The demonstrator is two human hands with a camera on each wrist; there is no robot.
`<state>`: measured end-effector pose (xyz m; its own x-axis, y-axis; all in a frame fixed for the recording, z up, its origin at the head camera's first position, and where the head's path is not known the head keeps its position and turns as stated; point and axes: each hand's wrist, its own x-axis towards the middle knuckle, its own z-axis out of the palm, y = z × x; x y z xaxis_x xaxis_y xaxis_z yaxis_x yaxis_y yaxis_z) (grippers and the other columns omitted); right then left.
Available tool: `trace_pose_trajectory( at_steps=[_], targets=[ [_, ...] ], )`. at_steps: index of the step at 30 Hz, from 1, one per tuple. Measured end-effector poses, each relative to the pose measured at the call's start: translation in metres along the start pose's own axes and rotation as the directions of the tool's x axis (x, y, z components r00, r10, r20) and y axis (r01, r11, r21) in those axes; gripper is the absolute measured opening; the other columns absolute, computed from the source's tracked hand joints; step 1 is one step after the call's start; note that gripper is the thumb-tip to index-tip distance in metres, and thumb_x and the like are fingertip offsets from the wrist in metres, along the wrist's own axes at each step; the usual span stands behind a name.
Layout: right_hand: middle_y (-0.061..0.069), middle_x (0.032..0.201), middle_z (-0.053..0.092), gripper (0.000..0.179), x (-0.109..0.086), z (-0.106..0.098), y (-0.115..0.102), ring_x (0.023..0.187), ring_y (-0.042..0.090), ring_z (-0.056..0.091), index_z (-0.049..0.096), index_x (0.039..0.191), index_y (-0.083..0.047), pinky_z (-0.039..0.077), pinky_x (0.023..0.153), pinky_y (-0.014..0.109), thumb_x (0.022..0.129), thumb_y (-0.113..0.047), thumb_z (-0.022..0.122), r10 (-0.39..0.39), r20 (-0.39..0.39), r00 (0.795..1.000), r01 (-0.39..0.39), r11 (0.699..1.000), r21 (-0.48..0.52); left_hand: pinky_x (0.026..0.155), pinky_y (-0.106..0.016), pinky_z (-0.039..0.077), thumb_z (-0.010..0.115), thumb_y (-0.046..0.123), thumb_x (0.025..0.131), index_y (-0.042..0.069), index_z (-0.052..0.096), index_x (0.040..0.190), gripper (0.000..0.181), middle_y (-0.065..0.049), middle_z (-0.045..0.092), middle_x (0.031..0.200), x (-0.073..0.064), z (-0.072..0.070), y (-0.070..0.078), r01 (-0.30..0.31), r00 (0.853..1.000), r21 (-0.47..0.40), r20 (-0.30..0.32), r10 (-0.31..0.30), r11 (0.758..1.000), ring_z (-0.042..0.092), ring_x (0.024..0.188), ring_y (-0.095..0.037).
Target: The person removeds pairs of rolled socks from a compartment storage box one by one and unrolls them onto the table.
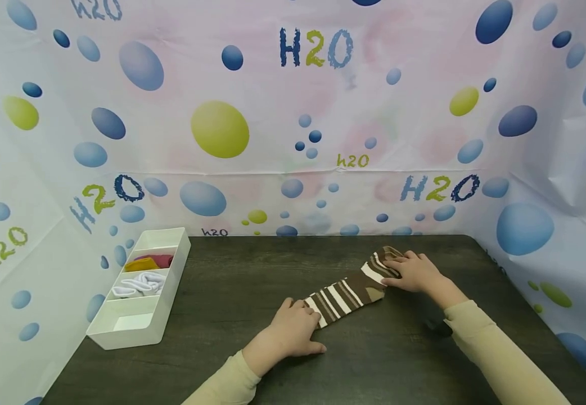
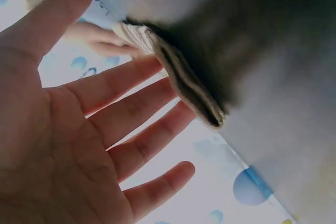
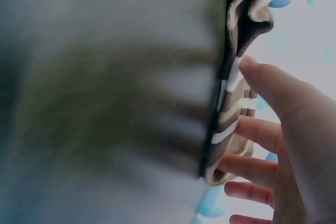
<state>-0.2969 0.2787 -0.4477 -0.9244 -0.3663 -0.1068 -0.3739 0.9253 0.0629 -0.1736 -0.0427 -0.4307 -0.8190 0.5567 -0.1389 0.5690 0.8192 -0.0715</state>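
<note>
A brown sock [image 1: 341, 298] with white and tan stripes lies flat on the dark table, slanting up to the right. My left hand [image 1: 293, 329] touches its cuff with extended fingertips, thumb held apart. In the left wrist view the straight fingers of the left hand [image 2: 105, 124] meet the cuff edge [image 2: 184, 80]. At the other end, past the tan heel, my right hand [image 1: 414, 273] rests its fingers and thumb on the foot part. The right wrist view has the right hand [image 3: 283, 145] with thumb and fingers lightly spread against the sock [image 3: 231, 114], not curled round it.
A white divided box [image 1: 171, 304] stands at the table's left. One compartment holds a mustard cloth item [image 1: 141, 264] and a dark pink one [image 1: 163, 260]; another holds white fabric [image 1: 141, 284]. A bubble-printed curtain [image 1: 273, 112] borders the dark table [image 1: 242, 270].
</note>
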Motion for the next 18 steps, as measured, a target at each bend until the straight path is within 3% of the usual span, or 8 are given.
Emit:
trace_pose_trajectory(
  at_steps=[8,14,18],
  targets=[
    [0.013,0.122,0.068,0.068,-0.052,0.004,0.008,0.105,0.035,0.050,0.063,0.129,-0.014,0.040,0.092,0.056,0.085,-0.065,0.056,0.006,-0.060,0.998,-0.011,0.997,-0.080,0.097,-0.043,0.044,0.065,0.065,0.082,0.024,0.070,0.100,0.045,0.004,0.071,0.105,0.038,-0.005,-0.010,0.075,0.997,-0.011,-0.008,-0.076,0.997,0.057,0.118,-0.022],
    [0.004,0.097,0.074,0.057,-0.092,0.006,0.008,0.092,0.027,0.051,0.072,0.113,-0.014,0.042,0.086,0.052,0.082,-0.061,0.064,-0.036,-0.156,0.987,0.013,0.990,-0.141,0.105,-0.047,0.041,0.059,0.064,0.086,0.019,0.061,0.130,0.063,-0.007,0.059,0.137,0.072,-0.007,-0.017,0.122,0.992,-0.072,0.049,-0.119,0.990,0.051,0.129,-0.027],
    [-0.002,0.087,0.073,0.051,-0.114,0.005,0.006,0.097,0.028,0.055,0.075,0.103,-0.017,0.044,0.089,0.052,0.080,-0.062,0.066,-0.099,-0.204,0.974,0.061,0.981,-0.184,0.107,-0.048,0.041,0.057,0.065,0.088,0.017,0.054,0.138,0.069,-0.009,0.051,0.145,0.092,-0.009,-0.020,0.126,0.991,-0.082,0.055,-0.122,0.989,0.049,0.134,-0.027]
  ],
)
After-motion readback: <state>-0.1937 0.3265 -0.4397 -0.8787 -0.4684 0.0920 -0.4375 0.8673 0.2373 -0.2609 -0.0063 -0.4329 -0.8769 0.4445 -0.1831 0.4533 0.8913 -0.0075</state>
